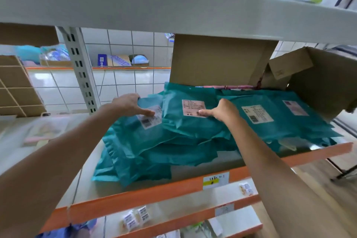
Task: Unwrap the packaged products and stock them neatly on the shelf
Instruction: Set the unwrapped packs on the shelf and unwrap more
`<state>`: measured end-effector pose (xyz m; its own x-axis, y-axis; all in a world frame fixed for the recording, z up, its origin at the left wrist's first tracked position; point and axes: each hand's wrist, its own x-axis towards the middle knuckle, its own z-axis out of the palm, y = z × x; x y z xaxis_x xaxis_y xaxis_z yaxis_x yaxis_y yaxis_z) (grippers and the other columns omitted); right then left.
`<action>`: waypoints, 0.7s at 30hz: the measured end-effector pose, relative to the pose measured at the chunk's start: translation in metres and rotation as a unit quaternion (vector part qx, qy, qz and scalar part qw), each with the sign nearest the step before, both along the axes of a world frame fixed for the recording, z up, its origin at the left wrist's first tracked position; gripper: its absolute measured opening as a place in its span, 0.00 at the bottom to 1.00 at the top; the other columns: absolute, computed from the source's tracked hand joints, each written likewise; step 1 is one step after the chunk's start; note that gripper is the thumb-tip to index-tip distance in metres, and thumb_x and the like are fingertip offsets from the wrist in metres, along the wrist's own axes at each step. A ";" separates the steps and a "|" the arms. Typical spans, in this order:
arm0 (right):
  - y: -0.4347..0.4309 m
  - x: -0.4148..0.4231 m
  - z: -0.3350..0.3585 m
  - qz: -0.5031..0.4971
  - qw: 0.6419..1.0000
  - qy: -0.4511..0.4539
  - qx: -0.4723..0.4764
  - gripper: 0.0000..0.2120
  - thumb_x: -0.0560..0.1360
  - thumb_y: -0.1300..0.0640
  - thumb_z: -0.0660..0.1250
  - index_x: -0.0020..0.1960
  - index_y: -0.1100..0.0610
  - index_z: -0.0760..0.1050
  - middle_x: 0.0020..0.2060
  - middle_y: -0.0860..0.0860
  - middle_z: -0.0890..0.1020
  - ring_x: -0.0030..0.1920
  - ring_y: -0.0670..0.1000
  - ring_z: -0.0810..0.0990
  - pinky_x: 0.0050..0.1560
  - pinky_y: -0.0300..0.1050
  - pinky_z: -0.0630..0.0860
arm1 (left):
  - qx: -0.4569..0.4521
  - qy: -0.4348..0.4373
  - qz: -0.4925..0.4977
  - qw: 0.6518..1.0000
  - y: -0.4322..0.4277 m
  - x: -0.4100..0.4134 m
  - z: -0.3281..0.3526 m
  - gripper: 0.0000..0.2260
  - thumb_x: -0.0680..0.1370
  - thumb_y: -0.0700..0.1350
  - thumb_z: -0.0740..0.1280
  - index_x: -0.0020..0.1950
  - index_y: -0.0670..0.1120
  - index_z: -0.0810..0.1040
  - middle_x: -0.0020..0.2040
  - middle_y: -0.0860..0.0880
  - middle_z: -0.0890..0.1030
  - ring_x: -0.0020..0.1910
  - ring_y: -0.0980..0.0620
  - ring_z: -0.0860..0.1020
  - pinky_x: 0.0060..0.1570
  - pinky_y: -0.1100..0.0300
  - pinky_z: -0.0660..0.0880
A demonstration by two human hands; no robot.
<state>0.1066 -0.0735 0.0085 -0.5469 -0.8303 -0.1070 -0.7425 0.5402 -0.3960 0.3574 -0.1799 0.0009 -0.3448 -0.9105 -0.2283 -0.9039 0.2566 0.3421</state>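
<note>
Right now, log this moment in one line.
left hand: grips left teal bag | right hand: thumb on middle teal bag

Left hand [128, 105] grips teal package [135, 135]; right hand [224, 111] grips neighbouring package [191, 127]

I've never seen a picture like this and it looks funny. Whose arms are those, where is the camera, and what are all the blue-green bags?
There is no machine here: those are a person's two bare arms. The camera sits on the person's head, looking forward and down, so you see what they see. On the white shelf with the orange front edge lies a pile of teal plastic mailing bags with white paper labels. A brown cardboard box stands behind them. The left hand holds the top edge of the leftmost teal bag, with its thumb on the label. The right hand rests its thumb on the middle teal bag. Its fingers are hidden, so I cannot tell whether it grips.
</note>
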 end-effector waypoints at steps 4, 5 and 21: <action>-0.001 -0.008 -0.001 -0.016 0.996 -0.082 -0.008 0.27 0.65 0.43 0.75 0.43 0.65 0.68 0.37 0.54 0.75 0.38 0.54 0.75 0.36 0.46 0.68 | 0.062 0.086 0.021 0.994 -0.003 -0.001 0.005 0.24 0.66 0.57 0.74 0.49 0.39 0.77 0.44 0.43 0.80 0.39 0.49 0.74 0.38 0.58 0.68; -0.003 -0.013 -0.003 -0.020 0.994 -0.102 -0.015 0.28 0.64 0.45 0.77 0.48 0.67 0.71 0.41 0.56 0.79 0.43 0.56 0.78 0.41 0.47 0.71 | 0.070 0.097 0.019 0.993 -0.003 -0.001 0.007 0.22 0.67 0.56 0.74 0.47 0.39 0.77 0.43 0.44 0.80 0.38 0.49 0.74 0.36 0.59 0.68; 0.019 -0.017 0.030 0.013 0.921 -0.374 -0.113 0.07 0.75 0.63 0.66 0.53 0.61 0.77 0.49 0.56 0.83 0.48 0.56 0.82 0.55 0.55 0.77 | -0.029 0.174 0.033 0.984 0.011 0.036 0.033 0.10 0.79 0.46 0.62 0.45 0.40 0.76 0.37 0.48 0.76 0.39 0.49 0.73 0.36 0.59 0.66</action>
